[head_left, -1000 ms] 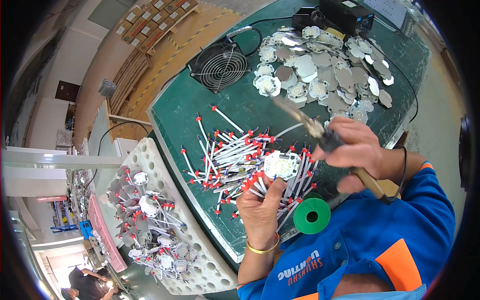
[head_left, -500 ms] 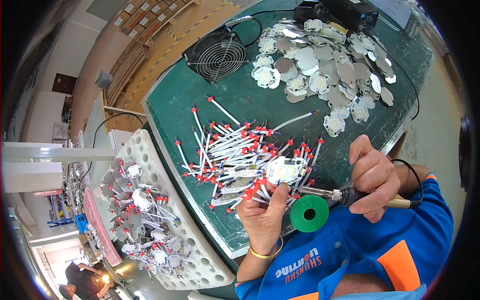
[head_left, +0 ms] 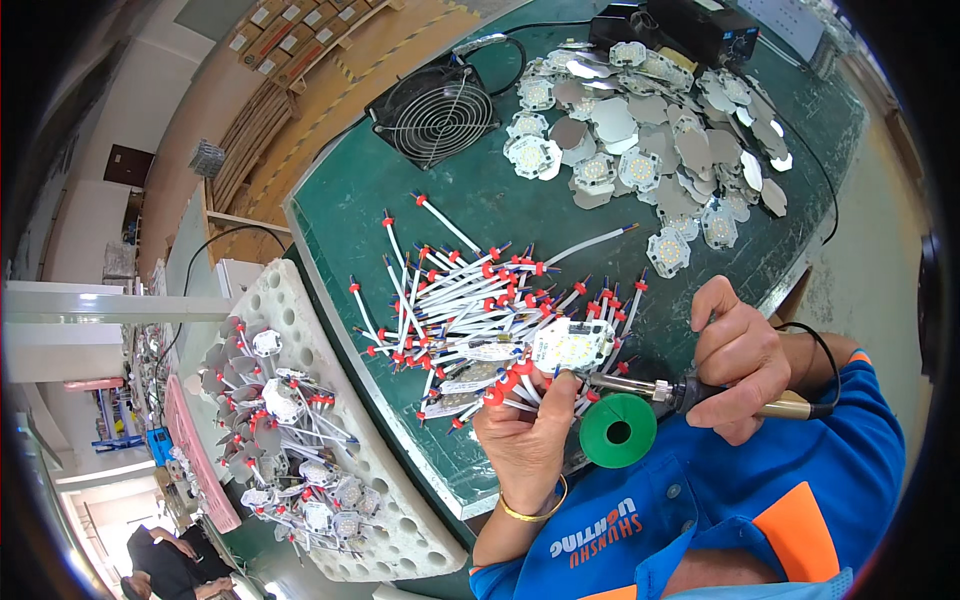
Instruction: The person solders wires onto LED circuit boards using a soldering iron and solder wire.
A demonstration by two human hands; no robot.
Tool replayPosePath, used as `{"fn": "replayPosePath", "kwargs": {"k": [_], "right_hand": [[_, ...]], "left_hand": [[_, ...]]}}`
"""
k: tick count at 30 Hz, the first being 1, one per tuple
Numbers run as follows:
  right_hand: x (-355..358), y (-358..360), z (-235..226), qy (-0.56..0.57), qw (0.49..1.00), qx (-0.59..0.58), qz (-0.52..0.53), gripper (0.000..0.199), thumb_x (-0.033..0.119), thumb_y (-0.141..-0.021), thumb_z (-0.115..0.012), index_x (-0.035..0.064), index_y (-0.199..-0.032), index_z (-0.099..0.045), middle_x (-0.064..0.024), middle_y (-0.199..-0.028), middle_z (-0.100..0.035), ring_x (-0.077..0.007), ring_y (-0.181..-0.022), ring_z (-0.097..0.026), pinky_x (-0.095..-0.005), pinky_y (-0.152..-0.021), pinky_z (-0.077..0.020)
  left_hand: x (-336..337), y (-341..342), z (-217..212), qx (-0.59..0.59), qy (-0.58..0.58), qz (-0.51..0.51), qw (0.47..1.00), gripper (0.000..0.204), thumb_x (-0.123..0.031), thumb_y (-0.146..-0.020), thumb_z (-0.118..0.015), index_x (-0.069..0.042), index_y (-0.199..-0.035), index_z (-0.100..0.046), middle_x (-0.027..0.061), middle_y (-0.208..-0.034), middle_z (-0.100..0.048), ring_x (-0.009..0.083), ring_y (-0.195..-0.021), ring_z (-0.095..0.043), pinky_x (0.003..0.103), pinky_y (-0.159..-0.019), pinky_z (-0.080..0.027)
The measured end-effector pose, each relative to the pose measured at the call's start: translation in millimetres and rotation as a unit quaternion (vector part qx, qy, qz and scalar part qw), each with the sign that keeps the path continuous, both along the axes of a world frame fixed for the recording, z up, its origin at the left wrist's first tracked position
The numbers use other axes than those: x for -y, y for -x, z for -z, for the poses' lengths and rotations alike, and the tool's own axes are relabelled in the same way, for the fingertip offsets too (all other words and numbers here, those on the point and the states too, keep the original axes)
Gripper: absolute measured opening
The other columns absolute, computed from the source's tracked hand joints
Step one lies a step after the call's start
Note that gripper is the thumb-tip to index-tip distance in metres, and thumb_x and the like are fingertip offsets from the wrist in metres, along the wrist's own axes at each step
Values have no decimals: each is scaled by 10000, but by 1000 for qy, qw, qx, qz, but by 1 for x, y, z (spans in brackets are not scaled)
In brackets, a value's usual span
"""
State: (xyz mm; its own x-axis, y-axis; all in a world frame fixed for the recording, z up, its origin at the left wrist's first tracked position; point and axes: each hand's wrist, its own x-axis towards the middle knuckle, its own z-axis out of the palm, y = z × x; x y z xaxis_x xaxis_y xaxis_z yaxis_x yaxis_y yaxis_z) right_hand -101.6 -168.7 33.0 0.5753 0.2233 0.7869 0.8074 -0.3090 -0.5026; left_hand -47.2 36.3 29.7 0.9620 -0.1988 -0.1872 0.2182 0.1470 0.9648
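- My left hand [head_left: 530, 440] pinches a flat, white board [head_left: 573, 345] with yellow dots, right above its thumb.
- I hold a soldering iron [head_left: 672, 391] in my right hand [head_left: 740, 360], its tip near the board.

This is an electronics assembly workshop on a factory floor. A soldering iron [head_left: 664, 391], a green spool [head_left: 604, 446], heaped LED boards [head_left: 612, 118] and bundled white cables [head_left: 465, 297] with red collars crowd the green surface [head_left: 340, 215], beside a metal-grilled fan [head_left: 432, 122]. Beyond are stacked cartons [head_left: 292, 38], striped floor tape [head_left: 344, 70] and another person [head_left: 165, 560].
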Motion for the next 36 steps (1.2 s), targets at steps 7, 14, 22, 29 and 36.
{"fn": "replayPosePath", "kwargs": {"k": [7,14,22,29,36], "right_hand": [[-1,0,2,17,1000,11,21,191,60,-628,-563,113,-803,-620,46,-510,-376,-104,-418,-377,-315,-608,-304],[-1,-4,19,102,989,99,46,159,88,-661,-542,110,-804,-608,43,-508,-393,-103,-406,-383,-327,-625,-332],[3,-9,7,17,997,70,27,178,78,-673,-531,97,-834,-604,25,-531,-408,-131,-449,-418,-329,-595,-336],[9,-41,-9,95,988,38,119,215,170,-709,-644,67,-894,-607,-52,-671,-477,-205,-538,-454,-336,-545,-357],[-15,-66,-4,13,983,-95,154,257,50,-663,-708,73,-878,-570,-77,-776,-566,-224,-648,-539,-309,-503,-426]], "left_hand": [[2,-1,2,-4,6,-3,1000,117,4,-745,-630,-5,-845,-570,79,-710,-605,137,-623,-596,233,-570,-473],[7,-5,6,-28,27,-9,999,59,6,-766,-594,-15,-789,-544,88,-692,-595,75,-537,-486,194,-476,-354],[6,-14,9,-48,59,-2,997,46,26,-783,-553,-16,-772,-537,87,-681,-591,56,-511,-445,188,-454,-309],[14,-17,2,-61,23,63,996,48,19,-770,-567,-18,-749,-546,64,-678,-594,52,-524,-472,186,-473,-344],[16,-23,7,-36,-15,104,994,45,-5,-771,-634,-14,-807,-610,-17,-711,-589,20,-604,-492,160,-537,-383]]}}
